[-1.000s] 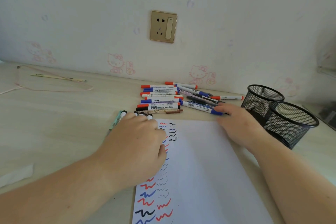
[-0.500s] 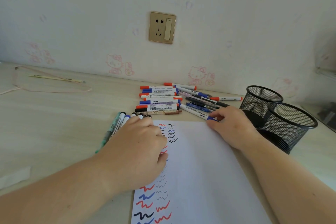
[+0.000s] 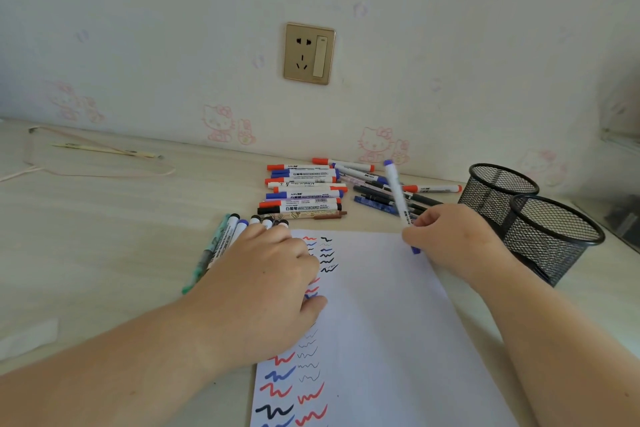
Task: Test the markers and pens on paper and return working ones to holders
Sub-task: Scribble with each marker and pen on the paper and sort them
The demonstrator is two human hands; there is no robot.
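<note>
The paper (image 3: 388, 322) lies flat on the desk (image 3: 104, 246), w/ rows of red, blue & black squiggles down its left side. Everything else sits around that sheet.

Right hand (image 3: 453, 239) is over the paper's top right corner, fingers curled round a blue marker (image 3: 398, 198). The marker stands nearly upright, tilted a bit: blue end up, other blue end down near the sheet, just above it or touching, can't tell which. Cap on or off, can't tell either.

Left hand (image 3: 256, 291) rests on the paper's left edge, palm down, covering part of the squiggles. Its fingers curl over a bundle of markers (image 3: 228, 236) lying just left of the sheet's top left corner; caps stick out past the knuckles. A green pen (image 3: 204, 256) is the outermost of that bundle.

Just beyond the paper's top edge is the pile of markers (image 3: 304, 191), red, blue & black caps, mostly lying side by side, w/ darker pens (image 3: 377, 198) to the right of them.

Right of the paper, 2 black mesh holders: the near holder (image 3: 554, 239) & the far holder (image 3: 498, 191), touching or almost. The right wrist is just beside the near one.

On the wall beyond the paper's top edge, a gold outlet (image 3: 309, 54).
</note>
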